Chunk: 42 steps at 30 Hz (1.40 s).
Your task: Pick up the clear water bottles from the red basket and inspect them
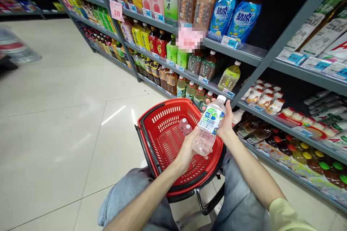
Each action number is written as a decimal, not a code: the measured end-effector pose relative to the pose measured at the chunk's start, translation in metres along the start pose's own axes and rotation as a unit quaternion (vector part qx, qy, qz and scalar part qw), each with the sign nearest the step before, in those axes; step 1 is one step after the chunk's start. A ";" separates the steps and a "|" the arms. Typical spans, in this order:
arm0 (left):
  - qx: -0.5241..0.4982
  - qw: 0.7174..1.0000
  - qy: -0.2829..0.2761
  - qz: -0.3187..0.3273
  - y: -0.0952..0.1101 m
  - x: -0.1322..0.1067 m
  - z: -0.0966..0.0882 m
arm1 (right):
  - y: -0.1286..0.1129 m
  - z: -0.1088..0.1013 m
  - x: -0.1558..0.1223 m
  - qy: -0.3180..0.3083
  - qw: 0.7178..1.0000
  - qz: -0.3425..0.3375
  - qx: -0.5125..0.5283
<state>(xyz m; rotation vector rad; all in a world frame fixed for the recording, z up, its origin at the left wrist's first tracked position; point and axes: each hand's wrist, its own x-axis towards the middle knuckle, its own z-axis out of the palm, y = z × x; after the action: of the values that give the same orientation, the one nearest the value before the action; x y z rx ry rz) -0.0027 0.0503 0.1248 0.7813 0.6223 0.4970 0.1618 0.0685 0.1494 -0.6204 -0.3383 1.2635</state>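
A clear plastic bottle (204,140) with a white cap and a white, blue and green label is held tilted between my two hands. My left hand (187,148) grips its lower part, with some fingers hidden behind it. Around the upper part, by the label, my right hand (225,121) is closed, its fingertips showing behind the bottle's left side. Below the bottle stands a red shopping basket (148,133) with slotted walls. Inside it, two small clear bottles (185,127) with pale caps stand close together near the far side.
Shelves (168,25) of bottled drinks run along the back and right, with price tags on their edges. A black basket handle (208,207) juts toward me between my knees. Shiny tiled floor (67,115) lies to the left, where wrapped bottles (16,45) appear blurred.
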 end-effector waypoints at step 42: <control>-0.017 0.987 0.153 -0.040 -0.013 0.015 0.003 | 0.005 -0.006 0.002 0.034 0.998 0.049 -0.029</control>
<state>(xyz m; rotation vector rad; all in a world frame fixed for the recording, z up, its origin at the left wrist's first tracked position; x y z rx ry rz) 0.0119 0.0502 0.1119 0.6504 0.9232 0.5577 0.1621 0.0693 0.1413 -0.7355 -0.2912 1.3255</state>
